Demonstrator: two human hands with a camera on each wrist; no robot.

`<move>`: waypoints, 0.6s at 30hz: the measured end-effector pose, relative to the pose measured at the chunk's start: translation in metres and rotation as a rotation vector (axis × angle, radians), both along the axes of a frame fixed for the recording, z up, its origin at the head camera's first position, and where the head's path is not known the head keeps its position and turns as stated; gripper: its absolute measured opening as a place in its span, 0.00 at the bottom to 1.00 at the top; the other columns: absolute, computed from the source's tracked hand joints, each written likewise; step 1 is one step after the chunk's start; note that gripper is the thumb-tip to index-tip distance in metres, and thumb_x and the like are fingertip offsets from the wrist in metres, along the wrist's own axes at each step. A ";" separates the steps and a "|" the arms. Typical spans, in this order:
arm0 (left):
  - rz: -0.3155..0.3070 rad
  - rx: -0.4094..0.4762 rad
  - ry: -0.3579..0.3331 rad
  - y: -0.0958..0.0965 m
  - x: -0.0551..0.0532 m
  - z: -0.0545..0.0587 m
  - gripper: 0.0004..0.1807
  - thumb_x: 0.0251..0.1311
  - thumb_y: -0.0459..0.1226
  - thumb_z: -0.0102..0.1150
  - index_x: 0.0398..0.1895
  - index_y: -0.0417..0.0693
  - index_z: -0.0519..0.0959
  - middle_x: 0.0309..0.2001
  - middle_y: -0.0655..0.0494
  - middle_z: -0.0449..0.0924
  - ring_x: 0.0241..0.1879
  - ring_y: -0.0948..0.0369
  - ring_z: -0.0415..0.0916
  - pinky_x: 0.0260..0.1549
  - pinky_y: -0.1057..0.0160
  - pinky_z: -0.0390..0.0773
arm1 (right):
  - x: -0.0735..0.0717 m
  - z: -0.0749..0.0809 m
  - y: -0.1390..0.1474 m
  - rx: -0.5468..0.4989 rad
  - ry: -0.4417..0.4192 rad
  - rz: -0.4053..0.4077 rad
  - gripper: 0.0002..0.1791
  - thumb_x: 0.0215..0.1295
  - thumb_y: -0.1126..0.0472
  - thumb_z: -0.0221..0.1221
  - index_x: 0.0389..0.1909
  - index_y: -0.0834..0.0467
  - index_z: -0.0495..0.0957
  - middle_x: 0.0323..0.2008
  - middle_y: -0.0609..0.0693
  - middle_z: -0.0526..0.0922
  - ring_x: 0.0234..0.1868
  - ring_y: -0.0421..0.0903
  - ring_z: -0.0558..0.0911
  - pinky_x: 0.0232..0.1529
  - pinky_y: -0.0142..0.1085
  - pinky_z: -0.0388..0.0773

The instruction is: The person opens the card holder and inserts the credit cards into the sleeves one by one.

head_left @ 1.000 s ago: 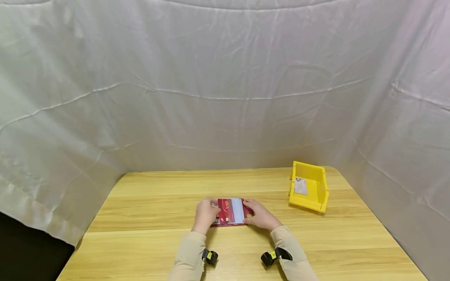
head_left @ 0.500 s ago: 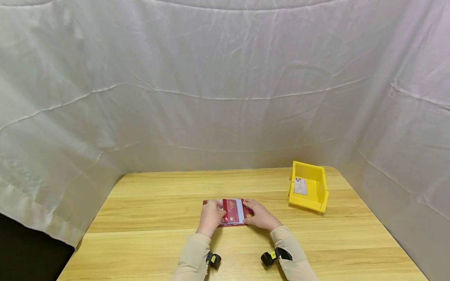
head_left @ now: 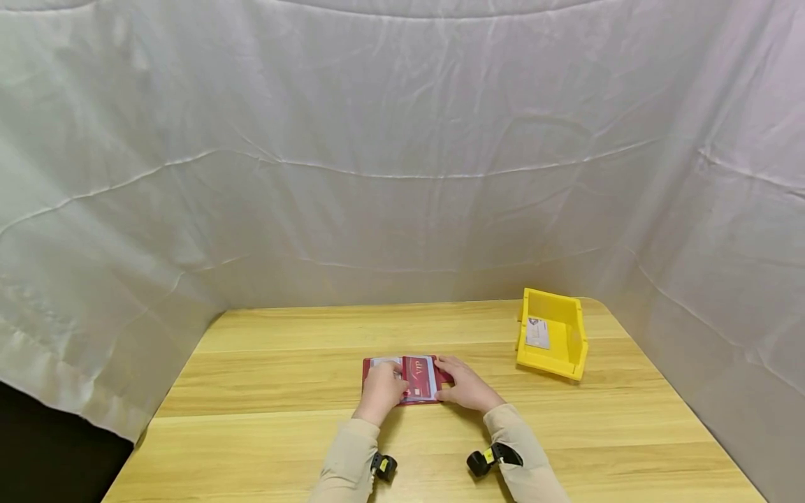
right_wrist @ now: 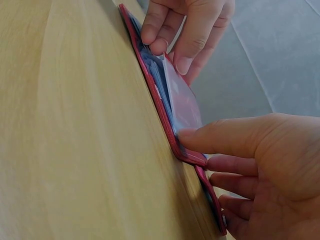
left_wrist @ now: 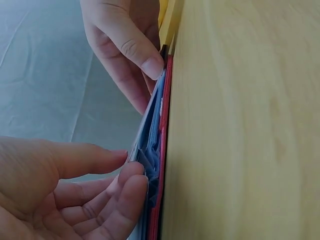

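A red card holder (head_left: 366, 370) lies spread on the table, its clear plastic sleeves (right_wrist: 180, 97) fanned up a little. Inside the top right sleeve sits a red card (head_left: 420, 376) marked VIP. My left hand (head_left: 381, 391) pinches the card's left edge at the sleeve's mouth, thumb on the upper face and fingertips behind. At the holder's right side, my right hand (head_left: 468, 386) grips the edge. Its thumb (right_wrist: 220, 137) presses on the sleeve, while the other fingers lie along the outer side, by the red closing flap (right_wrist: 212, 200).
A yellow bin (head_left: 548, 364) stands at the back right of the wooden table (head_left: 283, 454), with a pale printed card (head_left: 537, 334) in it. Grey cloth (head_left: 402, 223) hangs round the back and sides.
The left hand has moved right, and the VIP card has slid right, deeper into the sleeve. More of the holder's left side shows. The right hand has stayed in place.
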State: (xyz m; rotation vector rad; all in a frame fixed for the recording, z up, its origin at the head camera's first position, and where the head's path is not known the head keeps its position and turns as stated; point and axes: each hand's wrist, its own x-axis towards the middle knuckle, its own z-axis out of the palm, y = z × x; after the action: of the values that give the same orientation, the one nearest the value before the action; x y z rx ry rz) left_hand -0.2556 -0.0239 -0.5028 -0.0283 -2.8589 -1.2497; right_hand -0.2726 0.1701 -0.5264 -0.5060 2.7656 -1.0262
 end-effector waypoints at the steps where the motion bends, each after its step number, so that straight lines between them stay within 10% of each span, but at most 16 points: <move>1: -0.006 -0.014 -0.001 0.000 0.000 0.000 0.15 0.52 0.31 0.68 0.44 0.34 0.83 0.42 0.41 0.86 0.33 0.56 0.81 0.31 0.60 0.82 | 0.000 0.000 0.000 0.000 0.003 0.002 0.39 0.53 0.61 0.68 0.66 0.69 0.67 0.69 0.66 0.65 0.72 0.66 0.60 0.72 0.60 0.57; 18: -0.092 -0.137 0.069 0.003 0.002 0.001 0.14 0.55 0.34 0.67 0.42 0.33 0.83 0.41 0.40 0.86 0.42 0.49 0.84 0.42 0.52 0.84 | 0.000 0.002 0.000 0.016 0.014 0.012 0.39 0.52 0.61 0.68 0.65 0.70 0.67 0.69 0.66 0.65 0.72 0.67 0.59 0.72 0.60 0.56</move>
State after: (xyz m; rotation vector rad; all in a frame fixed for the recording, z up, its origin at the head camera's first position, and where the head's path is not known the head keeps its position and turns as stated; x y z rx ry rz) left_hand -0.2535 -0.0214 -0.5016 -0.2038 -2.9075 -1.0417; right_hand -0.2722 0.1701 -0.5245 -0.5286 2.7780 -1.0004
